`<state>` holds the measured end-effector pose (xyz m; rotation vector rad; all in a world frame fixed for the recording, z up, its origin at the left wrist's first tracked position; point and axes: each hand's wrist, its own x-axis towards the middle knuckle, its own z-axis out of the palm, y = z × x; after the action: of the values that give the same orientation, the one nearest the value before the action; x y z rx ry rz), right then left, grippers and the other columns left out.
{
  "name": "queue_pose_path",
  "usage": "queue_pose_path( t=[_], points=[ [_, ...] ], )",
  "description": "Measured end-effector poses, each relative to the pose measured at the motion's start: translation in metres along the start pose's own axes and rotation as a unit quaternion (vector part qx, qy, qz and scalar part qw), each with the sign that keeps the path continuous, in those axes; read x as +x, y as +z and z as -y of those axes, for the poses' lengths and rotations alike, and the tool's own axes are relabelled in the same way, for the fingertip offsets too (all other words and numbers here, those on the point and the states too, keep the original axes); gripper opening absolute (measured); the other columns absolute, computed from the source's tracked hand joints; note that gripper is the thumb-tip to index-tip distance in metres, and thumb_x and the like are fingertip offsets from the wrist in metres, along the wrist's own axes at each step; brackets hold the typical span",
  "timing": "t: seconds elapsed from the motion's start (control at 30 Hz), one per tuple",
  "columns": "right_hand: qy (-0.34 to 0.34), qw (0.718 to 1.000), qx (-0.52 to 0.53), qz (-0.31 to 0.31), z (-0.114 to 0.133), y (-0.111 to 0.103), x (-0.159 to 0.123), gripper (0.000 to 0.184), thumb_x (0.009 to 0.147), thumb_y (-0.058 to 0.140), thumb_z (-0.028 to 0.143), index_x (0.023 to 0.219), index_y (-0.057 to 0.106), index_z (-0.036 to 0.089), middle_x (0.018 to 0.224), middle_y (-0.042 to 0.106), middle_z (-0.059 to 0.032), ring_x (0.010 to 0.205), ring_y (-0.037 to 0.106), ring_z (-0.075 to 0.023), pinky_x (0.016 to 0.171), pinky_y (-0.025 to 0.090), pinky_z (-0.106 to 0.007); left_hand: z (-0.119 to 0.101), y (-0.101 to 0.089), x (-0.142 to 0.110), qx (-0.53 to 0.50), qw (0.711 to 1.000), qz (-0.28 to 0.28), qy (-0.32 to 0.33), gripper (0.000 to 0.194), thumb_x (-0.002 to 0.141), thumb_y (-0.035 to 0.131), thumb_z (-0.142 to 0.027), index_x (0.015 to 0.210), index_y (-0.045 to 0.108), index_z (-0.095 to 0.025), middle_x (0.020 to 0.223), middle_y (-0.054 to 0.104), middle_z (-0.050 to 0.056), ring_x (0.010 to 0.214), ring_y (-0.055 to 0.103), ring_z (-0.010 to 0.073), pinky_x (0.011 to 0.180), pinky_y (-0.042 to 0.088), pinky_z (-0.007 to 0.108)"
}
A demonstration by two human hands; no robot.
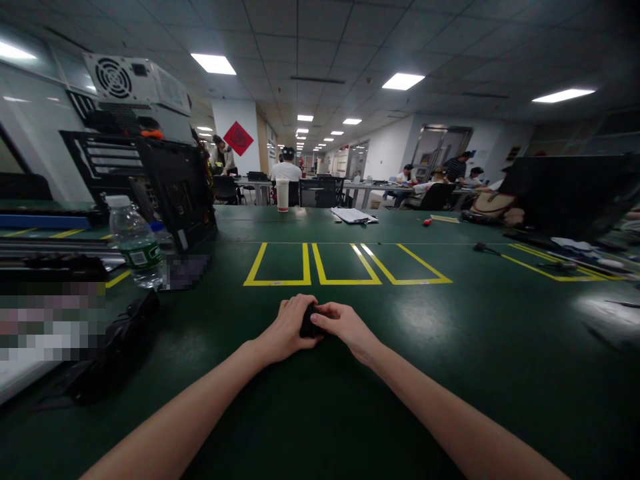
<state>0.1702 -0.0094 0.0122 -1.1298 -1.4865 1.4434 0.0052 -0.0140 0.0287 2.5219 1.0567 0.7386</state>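
A small black object (310, 323) is between my two hands, low over the green tabletop (320, 400); its kind cannot be made out. My left hand (293, 325) curls around it from the left, fingers over the far side and thumb at the near side. From the right, my right hand (344, 324) pinches its edge with thumb and fingers. Most of the object is covered by my fingers. Just beyond the hands, yellow tape outlines (346, 283) mark three bays on the table.
At left stand a water bottle (134, 243), a black computer case (175, 190) and a power supply (143, 83). A white cup (283, 195) and a clipboard (354, 216) are at the far edge. A dark monitor (575, 193) stands right. Several people sit or stand beyond.
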Motion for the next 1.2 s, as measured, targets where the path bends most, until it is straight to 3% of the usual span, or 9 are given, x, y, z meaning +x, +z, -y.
queue_pose_path(
  t=[0.3, 0.53, 0.77, 1.2],
  points=[
    [-0.026, 0.999, -0.011, -0.028, -0.002, 0.009, -0.007, 0.034, 0.073, 0.05, 0.043, 0.094, 0.056, 0.017, 0.091, 0.059, -0.0043, 0.09, 0.053, -0.0187, 0.077, 0.042, -0.032, 0.01, 0.011, 0.001, -0.009, 1.0, -0.026, 0.007, 0.052, 0.065, 0.062, -0.023, 0.109, 0.035, -0.022, 0.104, 0.046, 0.004, 0.097, 0.045, 0.022, 0.087, 0.034, 0.04],
    [-0.007, 1.0, 0.018, 0.008, -0.003, 0.001, -0.004, 0.033, 0.07, 0.057, 0.038, 0.094, 0.053, 0.016, 0.097, 0.057, -0.005, 0.094, 0.053, -0.0188, 0.081, 0.042, -0.033, 0.011, 0.012, 0.0, -0.008, 1.0, -0.026, -0.002, 0.058, 0.064, 0.063, -0.023, 0.113, 0.033, -0.025, 0.11, 0.045, 0.004, 0.099, 0.044, 0.0237, 0.085, 0.034, 0.04],
    [-0.06, 0.998, -0.022, 0.025, 0.003, 0.002, -0.01, 0.026, 0.068, 0.06, 0.029, 0.091, 0.051, 0.02, 0.097, 0.056, -0.0016, 0.096, 0.052, -0.0188, 0.079, 0.044, -0.033, 0.007, 0.008, 0.0, -0.021, 1.0, -0.011, -0.01, 0.051, 0.064, 0.063, -0.024, 0.109, 0.038, -0.024, 0.105, 0.048, 0.004, 0.097, 0.045, 0.0225, 0.085, 0.034, 0.039],
    [-0.007, 0.999, 0.034, 0.019, -0.006, 0.003, 0.0, 0.028, 0.07, 0.056, 0.037, 0.089, 0.051, 0.017, 0.09, 0.057, -0.003, 0.086, 0.054, -0.0163, 0.077, 0.044, -0.032, 0.011, 0.009, 0.0, -0.011, 1.0, -0.015, 0.002, 0.051, 0.064, 0.063, -0.023, 0.108, 0.036, -0.022, 0.106, 0.047, 0.005, 0.098, 0.045, 0.0223, 0.086, 0.032, 0.039]
  ],
)
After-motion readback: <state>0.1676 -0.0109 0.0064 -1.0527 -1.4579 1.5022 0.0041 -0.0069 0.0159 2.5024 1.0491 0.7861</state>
